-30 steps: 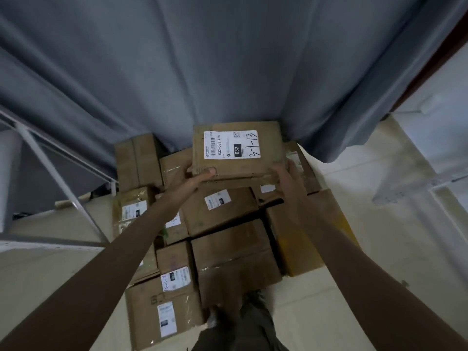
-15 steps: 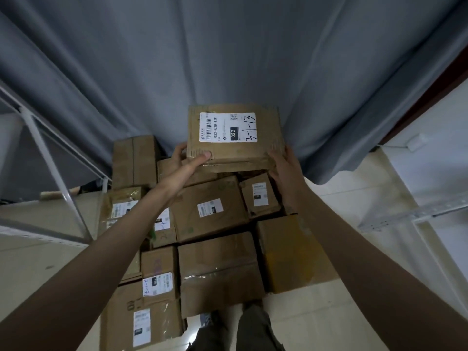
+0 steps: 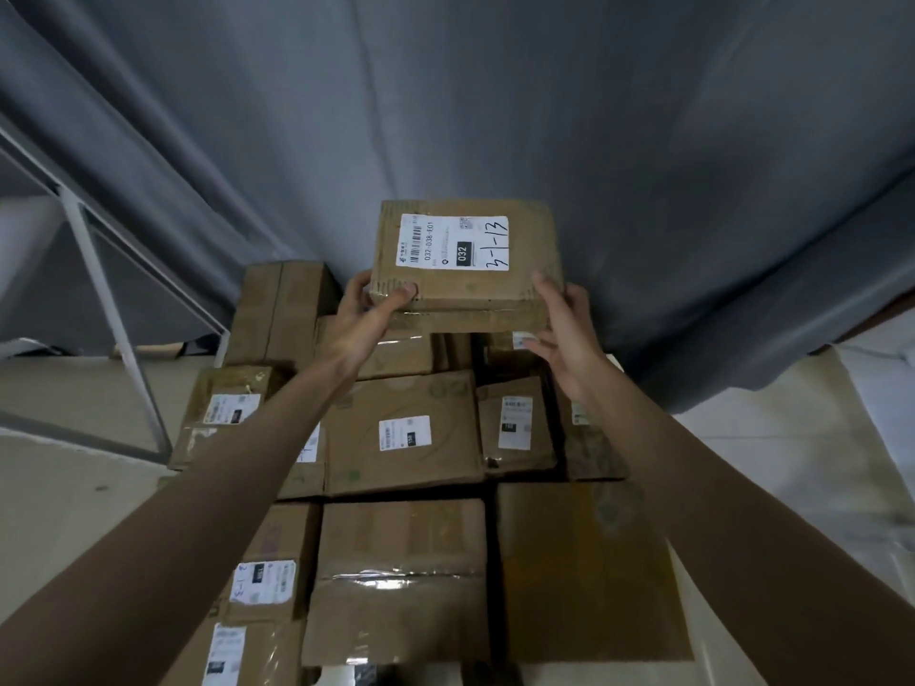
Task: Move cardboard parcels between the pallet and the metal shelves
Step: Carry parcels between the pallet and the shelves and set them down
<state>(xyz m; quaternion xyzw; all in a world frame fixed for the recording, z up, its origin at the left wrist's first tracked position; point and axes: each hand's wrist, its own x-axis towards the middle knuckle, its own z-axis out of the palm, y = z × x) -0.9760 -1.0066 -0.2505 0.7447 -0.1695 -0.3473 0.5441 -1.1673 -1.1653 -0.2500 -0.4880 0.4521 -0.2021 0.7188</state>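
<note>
A flat cardboard parcel (image 3: 525, 287) with a white label marked 032 and 3-1-13 is held up above the heap at the back. My left hand (image 3: 364, 321) grips its near left corner, thumb on top and fingers under. My right hand (image 3: 564, 329) holds its near right corner, fingers spread along the side and under the edge. Below lies a heap of several cardboard parcels (image 3: 403, 433), most with white labels. The pallet under them is hidden.
A grey curtain (image 3: 445, 116) hangs right behind the heap. A white metal shelf frame (image 3: 106, 299) stands at the left. Pale floor (image 3: 59, 497) shows on both sides. A large plain box (image 3: 584, 571) sits at the near right.
The labelled parcel has been lifted off the heap and carried up and away from me in both hands. A small labelled box that lay beneath it is now uncovered.
</note>
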